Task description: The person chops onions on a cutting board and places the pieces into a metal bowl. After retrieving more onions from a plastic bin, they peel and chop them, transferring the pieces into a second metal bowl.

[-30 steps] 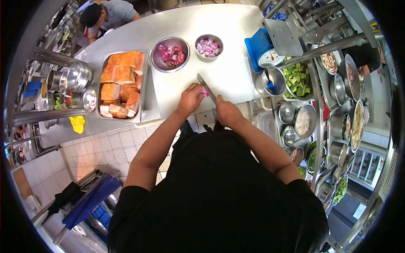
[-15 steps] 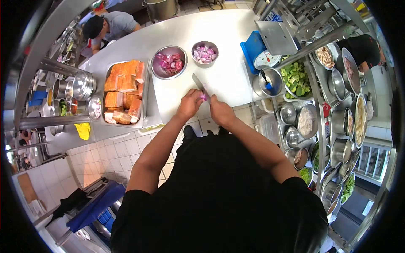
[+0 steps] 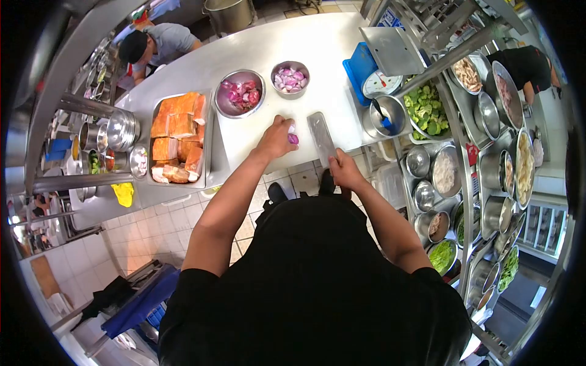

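My left hand (image 3: 278, 139) is at the front part of the white cutting board (image 3: 244, 137), its fingers curved around purple shallot pieces (image 3: 293, 138) that show at its right side. My right hand (image 3: 345, 171) grips the handle of a cleaver (image 3: 320, 135) at the board's front edge. The broad blade lies nearly flat and points away from me, apart from the shallots. Beyond my hands stand a steel bowl of dark red pieces (image 3: 244, 96) and a smaller bowl of cut shallots (image 3: 290, 80).
A steel tray (image 3: 209, 143) of orange-skinned meat slabs stands at left. At right are a blue scale (image 3: 360, 72), a steel pot (image 3: 372, 125) with a blue-headed utensil and racks of food bowls. One person (image 3: 165, 43) bends at upper left; another (image 3: 524, 68) is at upper right.
My right hand has moved right and toward me, taking the cleaver away from the shallot. The blade has turned flatter. My left hand has shifted slightly, and separate shallot pieces now show beside it.
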Motion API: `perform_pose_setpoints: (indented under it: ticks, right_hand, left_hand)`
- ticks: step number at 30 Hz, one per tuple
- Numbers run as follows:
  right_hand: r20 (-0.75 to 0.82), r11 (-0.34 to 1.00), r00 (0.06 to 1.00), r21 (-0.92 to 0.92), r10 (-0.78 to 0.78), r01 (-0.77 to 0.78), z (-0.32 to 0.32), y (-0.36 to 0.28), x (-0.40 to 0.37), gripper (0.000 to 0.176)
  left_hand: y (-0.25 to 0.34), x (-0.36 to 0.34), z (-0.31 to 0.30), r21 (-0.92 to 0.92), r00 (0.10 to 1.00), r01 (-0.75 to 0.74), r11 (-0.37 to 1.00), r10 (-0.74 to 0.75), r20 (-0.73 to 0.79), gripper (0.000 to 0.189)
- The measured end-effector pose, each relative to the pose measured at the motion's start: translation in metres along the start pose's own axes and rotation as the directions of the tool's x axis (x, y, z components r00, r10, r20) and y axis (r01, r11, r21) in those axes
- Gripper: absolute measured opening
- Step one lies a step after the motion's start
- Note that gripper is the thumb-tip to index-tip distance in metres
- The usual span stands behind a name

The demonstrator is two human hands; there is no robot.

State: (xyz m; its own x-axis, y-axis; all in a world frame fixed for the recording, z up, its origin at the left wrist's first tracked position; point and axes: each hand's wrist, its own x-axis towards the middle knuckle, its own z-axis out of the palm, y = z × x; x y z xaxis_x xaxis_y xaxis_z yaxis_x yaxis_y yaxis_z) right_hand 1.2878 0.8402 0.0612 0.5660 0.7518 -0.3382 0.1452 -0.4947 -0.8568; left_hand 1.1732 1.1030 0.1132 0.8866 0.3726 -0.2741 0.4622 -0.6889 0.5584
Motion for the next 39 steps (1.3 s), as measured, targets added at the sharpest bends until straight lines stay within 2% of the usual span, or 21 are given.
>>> perform_pose_setpoints:
  ticks: [3, 5, 8, 10, 12, 16, 18, 22, 23, 24, 25, 26, 27, 28, 29, 30, 31, 33, 35, 37, 39]
  right_hand:
    - [0.091, 0.995, 0.995, 0.098, -0.032, 0.023, 0.011, 0.015, -0.003, 0.018]
    - [0.116, 0.986, 0.993, 0.162, 0.015, -0.034, 0.019, 0.012, -0.010, 0.018]
    - [0.163, 0.973, 0.983, 0.198, 0.084, -0.116, 0.029, -0.001, -0.012, 0.019]
    - [0.175, 0.974, 0.978, 0.179, 0.110, -0.141, 0.033, -0.006, -0.010, 0.022]
    - [0.161, 0.992, 0.986, 0.110, 0.045, -0.063, 0.035, -0.005, -0.007, 0.021]
    - [0.127, 0.997, 0.989, 0.026, -0.078, 0.075, 0.037, -0.002, 0.000, 0.021]
    - [0.169, 0.998, 0.984, -0.003, 0.062, -0.062, 0.019, -0.043, -0.012, 0.023]
    - [0.147, 0.991, 0.987, 0.104, 0.067, -0.083, -0.006, -0.092, -0.008, 0.024]
    - [0.060, 1.000, 0.998, 0.012, -0.014, 0.014, -0.010, -0.100, 0.004, 0.024]
    - [-0.018, 0.991, 0.994, -0.089, -0.106, 0.104, -0.017, -0.109, 0.017, 0.024]
    - [-0.024, 0.990, 0.994, -0.095, -0.109, 0.107, -0.023, -0.120, 0.029, 0.024]
    - [-0.077, 0.967, 0.984, -0.210, -0.161, 0.142, -0.029, -0.132, 0.040, 0.023]
    - [-0.123, 0.930, 0.968, -0.324, -0.220, 0.170, -0.036, -0.143, 0.047, 0.023]
    - [-0.128, 0.927, 0.965, -0.330, -0.229, 0.176, -0.043, -0.154, 0.050, 0.023]
    - [-0.123, 0.921, 0.979, -0.374, -0.165, 0.108, -0.050, -0.164, 0.051, 0.022]
    - [-0.121, 0.909, 0.988, -0.414, -0.097, 0.039, -0.055, -0.171, 0.050, 0.022]
    - [-0.127, 0.910, 0.987, -0.413, -0.099, 0.038, -0.058, -0.176, 0.045, 0.022]
    - [-0.235, 0.892, 0.967, -0.452, -0.097, -0.021, -0.064, -0.175, 0.033, 0.021]
    - [-0.258, 0.881, 0.960, -0.473, -0.112, -0.024, -0.063, -0.158, 0.026, 0.021]
    - [-0.298, 0.859, 0.952, -0.504, -0.076, -0.089, -0.057, -0.142, 0.020, 0.021]
    - [-0.295, 0.868, 0.956, -0.477, -0.011, -0.137, -0.040, -0.117, 0.032, 0.026]
  left_hand:
    - [0.000, 0.000, -0.001, -0.003, 0.999, -0.003, 1.000, 0.003, 0.052, 0.074]
    - [-0.001, -0.004, 0.004, -0.084, 0.999, -0.022, 0.996, 0.019, -0.038, 0.056]
    - [-0.004, -0.006, 0.014, -0.069, 0.989, -0.067, 0.995, 0.057, -0.135, 0.046]
    - [-0.006, -0.010, 0.022, -0.108, 0.981, -0.075, 0.991, 0.054, -0.188, 0.043]
    - [-0.009, -0.009, 0.030, -0.149, 0.968, -0.088, 0.985, 0.050, -0.245, 0.041]
    - [-0.004, -0.012, 0.038, -0.380, 0.948, -0.043, 0.924, -0.082, -0.306, 0.039]
    - [0.001, -0.009, 0.031, -0.446, 0.938, -0.051, 0.893, -0.111, -0.329, 0.041]
    - [0.028, 0.019, -0.016, -0.519, 0.905, -0.136, 0.844, -0.106, -0.411, 0.047]
    - [0.030, 0.034, -0.029, -0.535, 0.894, -0.177, 0.826, -0.092, -0.438, 0.047]
    - [0.033, 0.046, -0.048, -0.436, 0.882, -0.197, 0.878, -0.036, -0.471, 0.048]
    - [0.034, 0.058, -0.066, -0.330, 0.866, -0.215, 0.919, 0.023, -0.500, 0.048]
    - [0.034, 0.068, -0.079, -0.447, 0.901, -0.202, 0.871, -0.014, -0.435, 0.050]
    - [0.028, 0.077, -0.088, -0.445, 0.897, -0.210, 0.870, -0.010, -0.442, 0.050]
    - [0.021, 0.084, -0.096, -0.380, 0.920, -0.151, 0.913, -0.011, -0.392, 0.052]
    - [0.016, 0.086, -0.103, -0.307, 0.941, -0.092, 0.947, -0.018, -0.338, 0.054]
    - [0.010, 0.085, -0.107, -0.346, 0.928, -0.131, 0.929, -0.007, -0.371, 0.056]
    - [0.004, 0.082, -0.108, -0.343, 0.928, -0.136, 0.929, -0.001, -0.372, 0.056]
    - [0.017, 0.045, -0.120, -0.389, 0.911, -0.049, 0.920, -0.119, -0.394, 0.052]
    - [-0.012, 0.028, -0.104, -0.371, 0.909, -0.080, 0.925, -0.085, -0.409, 0.045]
    - [-0.030, 0.006, -0.081, -0.539, 0.900, -0.166, 0.826, -0.097, -0.426, 0.041]
    - [-0.026, -0.026, -0.067, -0.658, 0.925, -0.089, 0.748, -0.182, -0.332, 0.038]
